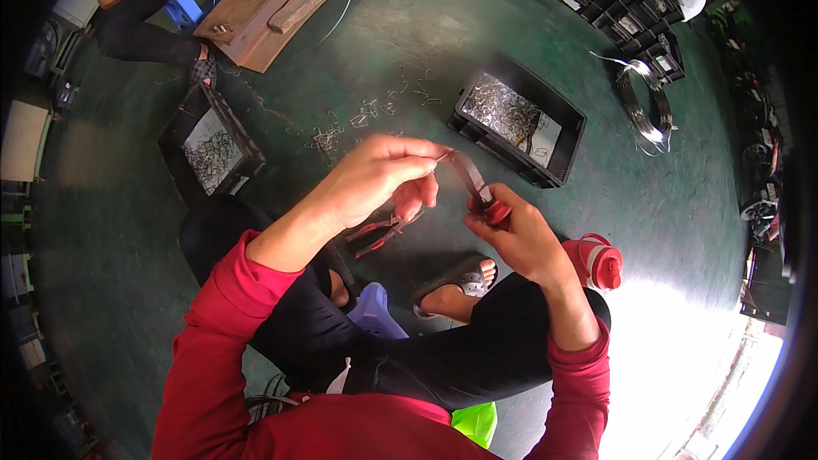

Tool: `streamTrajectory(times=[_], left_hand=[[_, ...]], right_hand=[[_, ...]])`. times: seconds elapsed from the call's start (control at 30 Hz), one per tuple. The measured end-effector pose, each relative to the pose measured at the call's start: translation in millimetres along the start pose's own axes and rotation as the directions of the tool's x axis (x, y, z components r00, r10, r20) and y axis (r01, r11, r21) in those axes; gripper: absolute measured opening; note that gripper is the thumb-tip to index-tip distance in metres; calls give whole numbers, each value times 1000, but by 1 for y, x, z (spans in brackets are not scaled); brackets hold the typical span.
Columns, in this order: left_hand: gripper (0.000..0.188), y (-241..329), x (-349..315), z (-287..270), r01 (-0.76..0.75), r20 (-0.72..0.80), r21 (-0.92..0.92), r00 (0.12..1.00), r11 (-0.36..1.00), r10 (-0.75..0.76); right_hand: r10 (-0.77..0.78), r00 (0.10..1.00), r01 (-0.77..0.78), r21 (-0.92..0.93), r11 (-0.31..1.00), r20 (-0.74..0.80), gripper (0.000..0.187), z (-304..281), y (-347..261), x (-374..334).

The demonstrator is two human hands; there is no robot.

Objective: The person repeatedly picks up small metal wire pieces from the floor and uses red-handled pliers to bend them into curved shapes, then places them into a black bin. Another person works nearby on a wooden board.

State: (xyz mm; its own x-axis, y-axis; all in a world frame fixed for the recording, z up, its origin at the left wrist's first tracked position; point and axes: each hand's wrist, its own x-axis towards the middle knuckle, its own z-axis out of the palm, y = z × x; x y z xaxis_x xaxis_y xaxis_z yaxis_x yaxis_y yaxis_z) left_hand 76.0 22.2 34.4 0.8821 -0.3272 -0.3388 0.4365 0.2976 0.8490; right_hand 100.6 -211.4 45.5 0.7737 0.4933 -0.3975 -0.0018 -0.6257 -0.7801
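The right hand [527, 237] grips a red-handled tool [471, 175], held up before the knees, its long axis slanting forward-left, dark tip at the left hand [383, 175], whose fingertips pinch thin wire [441, 158]. Green floor [648, 200] separates tool and black crate [573, 149], whose near edge runs obliquely.

Wires [501, 109] in crate [498, 153] — coil [632, 112] right

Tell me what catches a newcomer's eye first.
At centre, the bare right hand grips a red-handled, curved grey metal tool, its tip close to the bare left hand. Ahead sits a black rectangular plastic crate of silvery metal bits; farther right lies a round coil of silvery wire.
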Motion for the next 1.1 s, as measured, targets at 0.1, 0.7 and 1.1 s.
streamTrajectory(times=[0.1, 0.7, 1.1], left_hand=[[25, 2, 0, -6, 27, 91, -103, 996, 994, -18], [31, -12, -6, 19, -322, -91, 403, 917, 857, 387], [30, -13, -5, 18, -321, -86, 413, 918, 852, 388]], right_hand=[[-19, 1000, 19, 0, 1000, 3, 34, 1, 0, 0], [101, 985, -122, 145, 982, 144, 40, 3, -1, 1], [64, 992, -77, 119, 990, 106, 31, 1, -4, -1]])
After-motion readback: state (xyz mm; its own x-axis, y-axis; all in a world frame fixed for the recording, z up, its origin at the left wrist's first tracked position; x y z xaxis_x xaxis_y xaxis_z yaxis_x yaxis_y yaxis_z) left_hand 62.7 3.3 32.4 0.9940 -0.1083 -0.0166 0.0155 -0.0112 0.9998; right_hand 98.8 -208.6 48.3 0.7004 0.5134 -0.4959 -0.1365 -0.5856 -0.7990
